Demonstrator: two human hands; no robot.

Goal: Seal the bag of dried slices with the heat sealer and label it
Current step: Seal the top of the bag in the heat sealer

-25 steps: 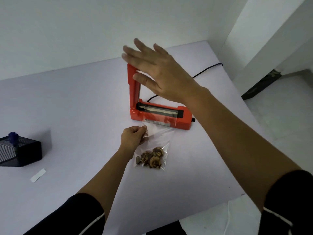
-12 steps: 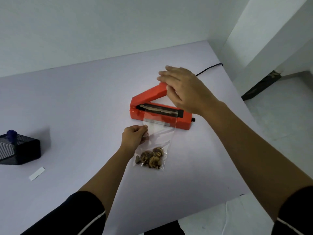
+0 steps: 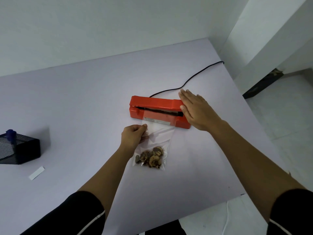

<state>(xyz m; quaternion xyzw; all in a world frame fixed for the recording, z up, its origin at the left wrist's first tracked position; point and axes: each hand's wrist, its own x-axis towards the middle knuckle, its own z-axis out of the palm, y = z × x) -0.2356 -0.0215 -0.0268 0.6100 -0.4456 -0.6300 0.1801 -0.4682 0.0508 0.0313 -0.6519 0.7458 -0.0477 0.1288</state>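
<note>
A red heat sealer [image 3: 152,104] lies across the middle of the table with its arm lowered onto the base. A clear plastic bag [image 3: 157,133] has its top edge tucked under that arm, and brown dried slices [image 3: 151,158] fill its near end. My left hand [image 3: 133,137] pinches the bag's left edge just below the sealer. My right hand [image 3: 198,110] lies flat, fingers together, on the right end of the sealer's arm. A white label strip [image 3: 37,173] lies at the left of the table.
A black mesh holder [image 3: 20,150] with a blue pen [image 3: 11,135] stands at the far left. The sealer's black cord [image 3: 194,78] runs back to the right over the table's edge. The table's right edge drops to a tiled floor [image 3: 279,133].
My right hand has swung the sealer's arm from upright down onto the bag's top edge and now rests on its right end. My left hand has kept its hold on the bag.
</note>
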